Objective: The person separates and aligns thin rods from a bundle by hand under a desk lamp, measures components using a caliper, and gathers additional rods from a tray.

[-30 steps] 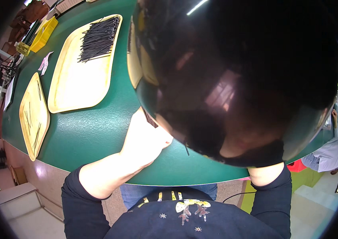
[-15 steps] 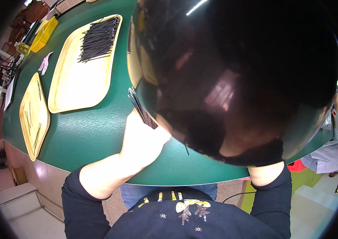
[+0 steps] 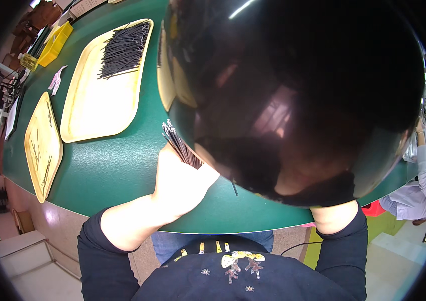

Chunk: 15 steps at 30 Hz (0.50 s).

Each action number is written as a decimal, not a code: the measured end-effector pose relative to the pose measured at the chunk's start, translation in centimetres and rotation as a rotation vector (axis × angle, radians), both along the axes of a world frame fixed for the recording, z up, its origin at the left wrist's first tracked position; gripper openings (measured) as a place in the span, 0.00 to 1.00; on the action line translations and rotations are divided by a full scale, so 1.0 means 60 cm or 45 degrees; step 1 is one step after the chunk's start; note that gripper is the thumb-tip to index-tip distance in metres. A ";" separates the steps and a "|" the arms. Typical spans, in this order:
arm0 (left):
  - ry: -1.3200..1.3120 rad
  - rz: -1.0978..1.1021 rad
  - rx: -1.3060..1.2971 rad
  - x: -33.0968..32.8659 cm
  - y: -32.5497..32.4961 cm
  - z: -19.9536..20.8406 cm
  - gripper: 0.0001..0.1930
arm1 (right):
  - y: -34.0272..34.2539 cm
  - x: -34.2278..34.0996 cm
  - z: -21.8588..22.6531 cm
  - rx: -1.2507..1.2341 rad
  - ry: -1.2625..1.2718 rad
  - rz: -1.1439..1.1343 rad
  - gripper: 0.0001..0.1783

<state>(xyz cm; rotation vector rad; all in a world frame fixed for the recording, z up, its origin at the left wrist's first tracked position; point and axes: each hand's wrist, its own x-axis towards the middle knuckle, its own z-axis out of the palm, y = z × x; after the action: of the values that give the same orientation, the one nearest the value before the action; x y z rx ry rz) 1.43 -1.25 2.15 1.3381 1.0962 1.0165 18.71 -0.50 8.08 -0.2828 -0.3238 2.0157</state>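
Note:
My left hand point(image 3: 180, 183) is closed around a bundle of thin black wires point(image 3: 185, 153) with pale, silvery tips pointing up and away from me. A large glossy black rounded object point(image 3: 293, 100) fills the right half of the head view and overlaps the edge of the bundle and the left fingers. Of my right arm only the wrist point(image 3: 334, 218) shows below that object; the right hand itself is hidden. One thin black wire end point(image 3: 235, 188) sticks out under its lower edge, to the right of my left hand.
A large cream tray point(image 3: 97, 108) on the green table point(image 3: 102, 170) holds a thick row of black wires point(image 3: 125, 50). Left of it, a smaller tray point(image 3: 41, 123) has several loose wires. A yellow bin point(image 3: 56, 44) stands far left; another person point(image 3: 413, 198) is at the right edge.
The wire bundle in my left hand has fanned out and sits slightly lower and to the right. The black rounded object has shifted a little left in view.

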 end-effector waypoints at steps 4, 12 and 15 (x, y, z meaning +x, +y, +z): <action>0.116 -0.109 -0.075 -0.002 -0.002 0.029 0.04 | -0.001 0.012 -0.029 0.213 -0.263 -0.084 0.26; -0.119 -0.216 -0.439 -0.003 0.000 0.034 0.11 | -0.030 0.044 -0.084 0.634 -0.783 -0.226 0.26; -0.035 -0.294 -0.541 0.001 0.002 0.042 0.14 | -0.026 0.049 -0.100 0.792 -0.987 -0.291 0.27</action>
<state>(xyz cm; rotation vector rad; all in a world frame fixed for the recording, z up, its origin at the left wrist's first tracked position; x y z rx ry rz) 1.52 -1.14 4.66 1.0706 1.0383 0.5891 21.67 -2.07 2.08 -0.6584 -1.3041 1.4160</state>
